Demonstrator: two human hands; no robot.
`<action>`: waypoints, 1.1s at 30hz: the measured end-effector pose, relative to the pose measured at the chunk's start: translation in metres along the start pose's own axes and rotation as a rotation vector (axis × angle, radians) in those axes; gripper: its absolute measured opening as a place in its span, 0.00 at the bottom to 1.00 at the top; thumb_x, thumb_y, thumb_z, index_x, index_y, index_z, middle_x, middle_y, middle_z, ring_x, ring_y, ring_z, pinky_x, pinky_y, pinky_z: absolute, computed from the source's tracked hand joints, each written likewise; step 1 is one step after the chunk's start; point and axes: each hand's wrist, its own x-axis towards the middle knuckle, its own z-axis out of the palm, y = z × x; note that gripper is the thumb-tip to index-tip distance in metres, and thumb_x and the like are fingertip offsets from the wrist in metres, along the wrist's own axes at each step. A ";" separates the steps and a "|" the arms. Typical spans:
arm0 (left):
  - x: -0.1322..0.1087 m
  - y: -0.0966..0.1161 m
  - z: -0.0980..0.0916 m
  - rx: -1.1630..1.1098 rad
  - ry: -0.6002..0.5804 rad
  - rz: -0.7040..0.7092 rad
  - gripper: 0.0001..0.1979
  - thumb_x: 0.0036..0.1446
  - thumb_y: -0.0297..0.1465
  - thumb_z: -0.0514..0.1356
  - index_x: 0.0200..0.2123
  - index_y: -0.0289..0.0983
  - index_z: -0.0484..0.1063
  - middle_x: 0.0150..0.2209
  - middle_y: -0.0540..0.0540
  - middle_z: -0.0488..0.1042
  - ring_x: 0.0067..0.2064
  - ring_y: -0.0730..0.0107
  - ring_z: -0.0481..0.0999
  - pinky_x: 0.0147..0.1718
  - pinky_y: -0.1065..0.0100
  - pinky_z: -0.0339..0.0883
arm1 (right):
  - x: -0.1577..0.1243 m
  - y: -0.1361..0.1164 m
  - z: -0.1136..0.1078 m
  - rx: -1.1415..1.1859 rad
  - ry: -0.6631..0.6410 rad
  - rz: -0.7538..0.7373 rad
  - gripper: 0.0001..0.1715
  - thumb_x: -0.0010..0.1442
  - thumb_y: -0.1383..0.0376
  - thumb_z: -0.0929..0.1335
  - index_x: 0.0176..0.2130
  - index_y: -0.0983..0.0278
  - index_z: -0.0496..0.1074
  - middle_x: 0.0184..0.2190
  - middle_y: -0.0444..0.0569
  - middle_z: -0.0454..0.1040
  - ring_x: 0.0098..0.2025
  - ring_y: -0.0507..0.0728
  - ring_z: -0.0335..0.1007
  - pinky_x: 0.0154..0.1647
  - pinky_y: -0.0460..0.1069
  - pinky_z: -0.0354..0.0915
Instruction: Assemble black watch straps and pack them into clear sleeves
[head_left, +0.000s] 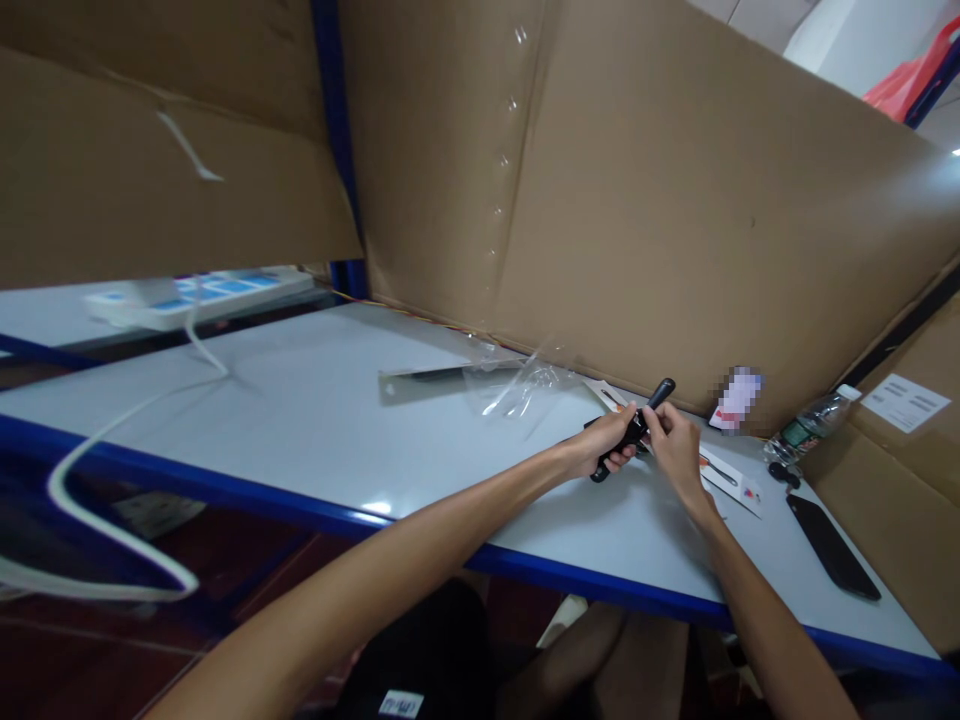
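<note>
A black tool with a long handle (pixel 661 392) is held above the right part of the table, tilted up to the right. My left hand (pixel 606 444) wraps round its lower part. My right hand (pixel 670 438) pinches at its middle, close to my left fingers; the exact spot between the fingertips is too small to make out. Beneath and behind the hands lies a white printed card (pixel 739 487) with an orange and black picture. Crumpled clear plastic (pixel 517 385) lies to the left of the hands, by a flat grey piece (pixel 420 384).
A black phone (pixel 834 548) lies at the table's right, near a plastic bottle (pixel 814 425) and a small dark object (pixel 784 474). Cardboard walls (pixel 637 200) stand behind. At the left are a power strip (pixel 202 297) and a white cable (pixel 112 435).
</note>
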 end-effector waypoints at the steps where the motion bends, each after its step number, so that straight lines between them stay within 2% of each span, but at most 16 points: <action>1: 0.000 0.001 0.001 -0.021 0.012 0.019 0.26 0.68 0.54 0.44 0.34 0.38 0.61 0.19 0.56 0.57 0.16 0.82 0.47 0.16 0.78 0.39 | 0.000 0.001 0.000 0.003 0.005 0.001 0.24 0.64 0.48 0.65 0.24 0.59 0.60 0.19 0.40 0.63 0.23 0.53 0.55 0.28 0.48 0.50; 6: -0.001 0.005 0.002 -0.099 0.067 0.095 0.22 0.69 0.52 0.47 0.34 0.39 0.59 0.20 0.56 0.58 0.16 0.82 0.49 0.15 0.79 0.40 | 0.001 0.003 0.002 -0.042 -0.006 -0.018 0.28 0.64 0.46 0.63 0.21 0.59 0.57 0.17 0.40 0.60 0.23 0.52 0.53 0.27 0.48 0.48; 11: -0.003 0.004 0.004 -0.037 0.118 0.129 0.15 0.72 0.40 0.49 0.34 0.39 0.60 0.20 0.56 0.60 0.16 0.83 0.53 0.15 0.78 0.43 | 0.001 0.004 0.005 -0.002 -0.043 0.012 0.32 0.63 0.40 0.61 0.22 0.60 0.59 0.17 0.41 0.61 0.23 0.53 0.56 0.26 0.48 0.50; 14: -0.003 0.002 0.005 0.019 0.140 0.137 0.16 0.73 0.37 0.46 0.32 0.38 0.60 0.20 0.55 0.61 0.16 0.82 0.55 0.15 0.77 0.44 | 0.002 0.008 0.006 0.067 -0.102 0.075 0.32 0.62 0.38 0.61 0.23 0.60 0.62 0.16 0.41 0.63 0.21 0.53 0.58 0.25 0.47 0.52; 18: 0.000 0.000 0.005 0.009 0.143 0.138 0.18 0.73 0.38 0.47 0.30 0.37 0.60 0.20 0.55 0.60 0.16 0.83 0.54 0.15 0.77 0.43 | 0.004 0.013 0.006 0.153 -0.180 0.145 0.31 0.62 0.38 0.62 0.25 0.59 0.62 0.15 0.40 0.63 0.19 0.52 0.57 0.23 0.47 0.52; 21: 0.002 -0.001 0.004 0.006 0.151 0.161 0.17 0.72 0.40 0.49 0.30 0.38 0.59 0.20 0.56 0.60 0.16 0.83 0.53 0.15 0.78 0.43 | 0.003 0.012 0.007 0.130 -0.164 0.108 0.31 0.63 0.39 0.62 0.24 0.60 0.62 0.16 0.40 0.63 0.20 0.53 0.58 0.24 0.47 0.53; 26: 0.003 0.000 0.002 0.036 0.157 0.162 0.17 0.71 0.40 0.50 0.30 0.38 0.59 0.19 0.56 0.60 0.16 0.83 0.53 0.15 0.78 0.43 | -0.002 0.003 0.006 -0.057 -0.060 -0.026 0.28 0.66 0.45 0.60 0.23 0.59 0.59 0.18 0.42 0.63 0.23 0.53 0.59 0.26 0.47 0.52; 33: 0.001 0.001 0.003 -0.003 0.198 0.130 0.22 0.73 0.44 0.44 0.30 0.37 0.61 0.20 0.55 0.60 0.16 0.83 0.53 0.15 0.77 0.43 | -0.006 0.000 0.007 -0.281 -0.179 -0.128 0.19 0.69 0.54 0.58 0.35 0.60 0.70 0.27 0.47 0.75 0.26 0.56 0.68 0.29 0.48 0.52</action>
